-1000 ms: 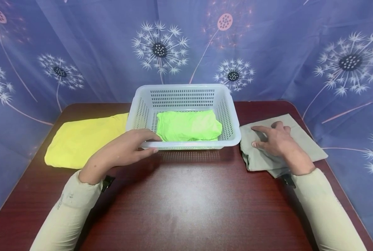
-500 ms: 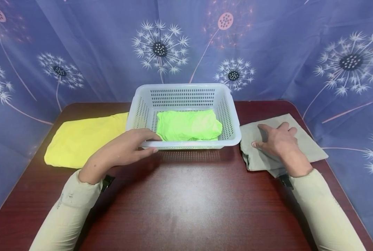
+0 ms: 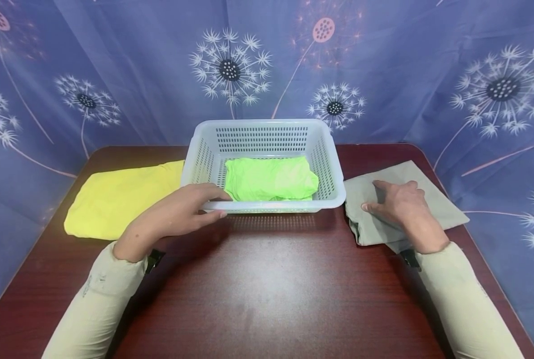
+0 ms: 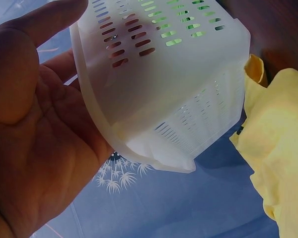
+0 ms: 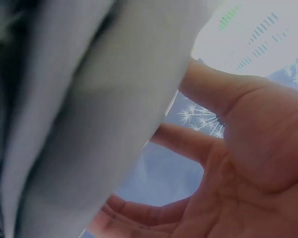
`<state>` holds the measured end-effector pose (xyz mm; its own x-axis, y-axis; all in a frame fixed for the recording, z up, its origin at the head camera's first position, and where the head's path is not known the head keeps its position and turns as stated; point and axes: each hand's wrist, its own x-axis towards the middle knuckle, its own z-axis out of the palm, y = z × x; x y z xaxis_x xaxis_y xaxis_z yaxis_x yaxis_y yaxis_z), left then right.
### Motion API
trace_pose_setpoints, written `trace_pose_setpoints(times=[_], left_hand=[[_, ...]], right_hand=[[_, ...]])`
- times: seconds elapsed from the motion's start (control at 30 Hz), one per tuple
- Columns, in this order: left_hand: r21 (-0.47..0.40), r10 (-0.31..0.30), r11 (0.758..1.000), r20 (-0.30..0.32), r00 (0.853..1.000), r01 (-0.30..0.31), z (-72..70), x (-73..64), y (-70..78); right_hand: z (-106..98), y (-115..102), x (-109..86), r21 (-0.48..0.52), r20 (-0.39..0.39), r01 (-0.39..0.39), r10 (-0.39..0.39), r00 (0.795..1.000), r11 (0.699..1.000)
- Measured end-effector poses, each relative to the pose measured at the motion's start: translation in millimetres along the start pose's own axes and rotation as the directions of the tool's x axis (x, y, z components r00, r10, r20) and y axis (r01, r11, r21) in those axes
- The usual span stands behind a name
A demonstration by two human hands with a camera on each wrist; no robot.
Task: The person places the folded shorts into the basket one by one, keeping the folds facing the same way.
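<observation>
My left hand (image 3: 174, 212) grips the near left part of the rim of a white plastic basket (image 3: 271, 205), thumb outside and fingers over the inner side. Inside the basket lies a folded bright green cloth (image 3: 270, 178). In the left wrist view the slotted basket wall (image 4: 154, 84) shows beside the palm. On the right, my right hand (image 3: 403, 205) rests its fingertips and thumb on a folded grey cloth (image 3: 435, 199), fingers spread and slightly bent. Close up in the right wrist view, the grey cloth (image 5: 104, 109) hides the tips of the fingers.
A folded yellow cloth (image 3: 119, 199) lies left of the basket, partly behind my left forearm. The dark red-brown table (image 3: 267, 299) stretches in front. Behind it hangs a blue curtain (image 3: 159, 65) with a dandelion print.
My right hand has shifted slightly right over the grey cloth, and its fingers have changed their spread. The left hand and the basket stay where they were.
</observation>
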<state>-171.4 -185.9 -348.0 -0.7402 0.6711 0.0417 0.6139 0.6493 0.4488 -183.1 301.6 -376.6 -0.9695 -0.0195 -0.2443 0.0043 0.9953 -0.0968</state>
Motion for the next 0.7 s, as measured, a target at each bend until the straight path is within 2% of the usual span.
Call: trace_pose_setpoints(times=[0.17, 0.7], left_hand=[[-0.001, -0.004, 1.000, 0.001, 1.000, 0.004, -0.1, 0.3, 0.1], [-0.002, -0.012, 1.000, 0.003, 1.000, 0.012, 0.4, 0.5, 0.1]], right_hand=[[-2.7, 1.8, 1.1, -0.022, 0.019, 0.048, -0.047, 0.999, 0.999], [-9.9, 9.8, -2.1, 0.034, 0.052, 0.142, -0.143, 0.988, 0.989]])
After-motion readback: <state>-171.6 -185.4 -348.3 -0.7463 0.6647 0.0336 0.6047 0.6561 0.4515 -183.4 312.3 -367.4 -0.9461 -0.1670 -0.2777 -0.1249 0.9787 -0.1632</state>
